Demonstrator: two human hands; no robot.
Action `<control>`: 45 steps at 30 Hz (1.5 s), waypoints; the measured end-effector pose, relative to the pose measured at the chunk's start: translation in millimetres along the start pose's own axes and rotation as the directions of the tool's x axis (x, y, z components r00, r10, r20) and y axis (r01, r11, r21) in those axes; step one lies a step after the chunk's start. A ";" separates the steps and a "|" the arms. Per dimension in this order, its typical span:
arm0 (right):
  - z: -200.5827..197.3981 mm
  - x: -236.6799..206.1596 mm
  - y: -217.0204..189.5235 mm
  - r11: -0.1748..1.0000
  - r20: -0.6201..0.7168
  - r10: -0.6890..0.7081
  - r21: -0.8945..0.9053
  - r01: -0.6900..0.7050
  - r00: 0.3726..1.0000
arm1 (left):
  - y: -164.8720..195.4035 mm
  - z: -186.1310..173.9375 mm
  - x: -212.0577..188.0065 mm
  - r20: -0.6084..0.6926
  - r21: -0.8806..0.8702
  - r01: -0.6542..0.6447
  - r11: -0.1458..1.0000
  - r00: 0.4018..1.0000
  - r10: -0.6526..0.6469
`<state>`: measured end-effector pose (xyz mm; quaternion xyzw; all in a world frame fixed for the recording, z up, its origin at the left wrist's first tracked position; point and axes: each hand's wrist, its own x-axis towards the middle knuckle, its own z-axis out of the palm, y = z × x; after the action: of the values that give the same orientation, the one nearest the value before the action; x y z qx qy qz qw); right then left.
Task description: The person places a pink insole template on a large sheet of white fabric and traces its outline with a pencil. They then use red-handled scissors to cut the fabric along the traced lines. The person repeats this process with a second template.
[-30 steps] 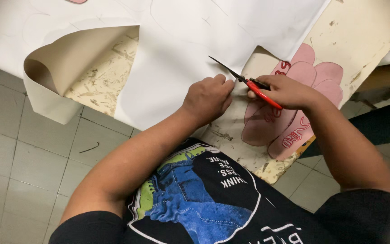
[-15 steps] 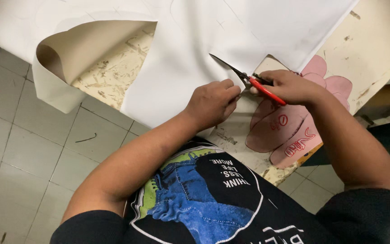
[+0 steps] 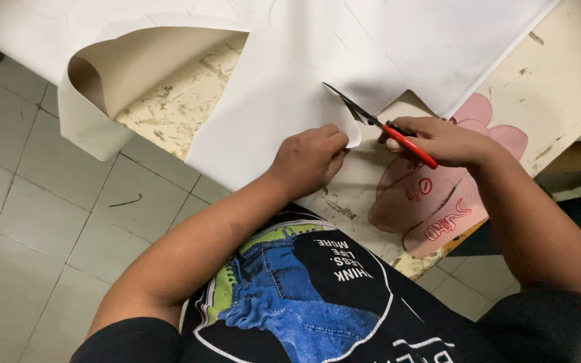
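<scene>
A large white sheet (image 3: 284,87) with faint pencil outlines lies over a worn, paint-chipped table (image 3: 559,87). My right hand (image 3: 445,142) grips red-handled scissors (image 3: 379,124), blades open and pointing up-left into a cut in the sheet. My left hand (image 3: 309,160) pinches the sheet's cut edge just left of the blades, holding the flap down. A pink paper cut-out (image 3: 438,195) with red lettering lies on the table under my right hand.
The sheet's left corner (image 3: 95,87) curls under itself over the table edge. Grey floor tiles (image 3: 42,222) lie below on the left. A dark printed shirt (image 3: 304,296) fills the lower frame.
The view has drifted so sheet and hands sit further right and lower. The scissors have advanced slightly further up-left into the sheet while my left hand stays on the cut edge.
</scene>
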<state>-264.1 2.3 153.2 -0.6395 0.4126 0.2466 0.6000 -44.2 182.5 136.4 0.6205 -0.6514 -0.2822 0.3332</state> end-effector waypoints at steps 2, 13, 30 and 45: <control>-2.0 -2.0 0.1 0.999 0.062 -0.038 0.034 0.036 0.997 | -0.6 -1.2 -0.4 0.011 0.008 0.030 1.000 1.000 -0.030; -3.5 23.8 -25.9 0.997 0.053 -0.011 0.083 0.006 0.999 | 11.9 -14.4 2.0 0.063 -0.043 -0.014 0.999 0.998 0.016; 5.9 22.7 -75.2 0.988 -0.127 0.020 -0.151 -0.040 0.992 | 23.6 -33.3 -8.6 0.043 -0.066 -0.086 0.994 0.995 0.089; 14.9 43.1 -91.3 0.999 -0.112 -0.033 0.006 0.034 0.993 | 26.2 -46.0 -18.7 0.028 -0.109 -0.121 0.987 0.992 0.124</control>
<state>-163.1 1.2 167.4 -0.6567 0.4359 0.1987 0.5824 -24.2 205.1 183.7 0.5556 -0.6778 -0.3064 0.3716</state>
